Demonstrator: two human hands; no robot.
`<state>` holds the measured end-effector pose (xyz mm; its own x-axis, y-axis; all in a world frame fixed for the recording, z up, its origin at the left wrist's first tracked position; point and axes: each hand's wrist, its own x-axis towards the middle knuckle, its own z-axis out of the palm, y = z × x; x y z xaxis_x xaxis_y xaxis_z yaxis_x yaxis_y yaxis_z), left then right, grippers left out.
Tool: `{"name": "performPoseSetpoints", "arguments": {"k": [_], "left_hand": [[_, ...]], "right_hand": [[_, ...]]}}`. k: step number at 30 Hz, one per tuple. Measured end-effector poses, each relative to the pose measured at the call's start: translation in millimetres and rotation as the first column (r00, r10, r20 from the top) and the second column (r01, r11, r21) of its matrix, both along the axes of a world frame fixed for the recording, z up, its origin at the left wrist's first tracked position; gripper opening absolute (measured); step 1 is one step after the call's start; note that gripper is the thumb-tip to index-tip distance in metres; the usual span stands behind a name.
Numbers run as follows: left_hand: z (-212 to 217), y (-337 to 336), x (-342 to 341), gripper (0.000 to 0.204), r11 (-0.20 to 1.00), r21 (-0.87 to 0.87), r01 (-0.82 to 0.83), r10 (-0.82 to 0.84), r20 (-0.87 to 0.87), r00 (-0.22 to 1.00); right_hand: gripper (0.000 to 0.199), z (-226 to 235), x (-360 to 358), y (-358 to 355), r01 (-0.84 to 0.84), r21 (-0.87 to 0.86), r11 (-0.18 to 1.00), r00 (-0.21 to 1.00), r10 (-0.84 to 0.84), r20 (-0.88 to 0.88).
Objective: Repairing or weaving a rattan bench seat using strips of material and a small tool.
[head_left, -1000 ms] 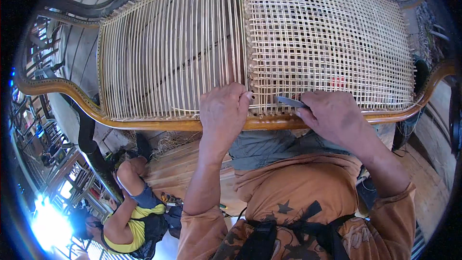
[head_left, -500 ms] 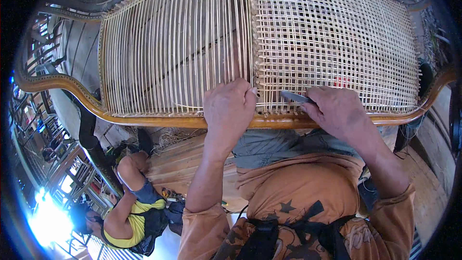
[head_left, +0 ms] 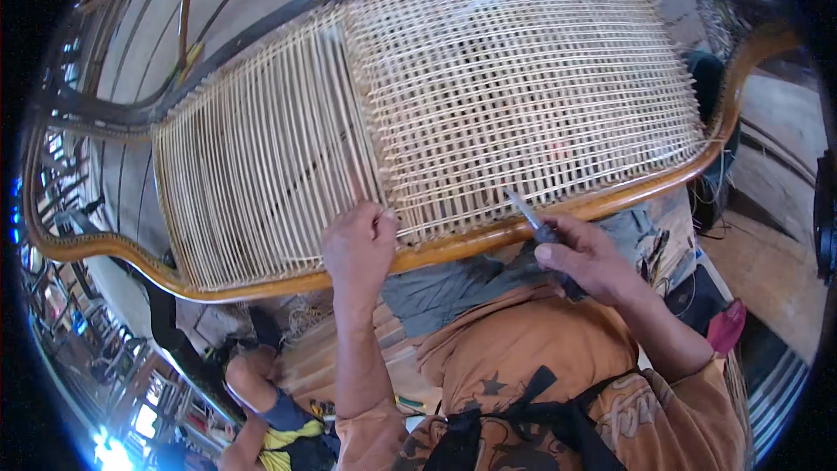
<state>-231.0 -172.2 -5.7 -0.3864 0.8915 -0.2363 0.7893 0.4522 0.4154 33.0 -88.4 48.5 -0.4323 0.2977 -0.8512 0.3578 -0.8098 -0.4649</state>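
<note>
A wooden frame strung with pale cane lies across my lap. Its right panel carries a crossed cane weave, while the left panel has strands running one way only. Where the dividing bar meets the near rail, my left hand is closed with fingers curled in; whatever they pinch is hidden. My right hand grips a knife by its dark handle, on the near side of the rail. The blade points away and to the left, its tip over the near edge of the woven panel.
Another person in yellow and black sits low at the left. A curved dark leg stands beyond the frame's left end. A red item lies near my right elbow. Chair frames crowd the far left.
The view has turned, so the frame slants up to the right. My right hand has drawn back off the rail toward me, the knife more upright. My left hand stays by the dividing bar.
</note>
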Motion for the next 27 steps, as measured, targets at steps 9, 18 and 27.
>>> {"name": "performPoseSetpoints", "arguments": {"k": [9,18,27], "left_hand": [[-1,-2,3,0.013,1.0,0.017,-0.016,0.016,0.016,1.0],[-5,-4,3,0.011,1.0,0.007,-0.017,0.017,0.005,1.0],[2,0,4,0.014,0.999,-0.044,-0.031,0.032,0.024,0.999]], "right_hand": [[0.038,-8,16,2,0.008,0.078,0.997,0.997,-0.014,0.074],[0.032,3,26,21,-0.051,0.052,0.997,0.983,0.041,0.181],[0.034,10,40,26,-0.098,0.243,0.965,0.979,0.05,0.195]]}}
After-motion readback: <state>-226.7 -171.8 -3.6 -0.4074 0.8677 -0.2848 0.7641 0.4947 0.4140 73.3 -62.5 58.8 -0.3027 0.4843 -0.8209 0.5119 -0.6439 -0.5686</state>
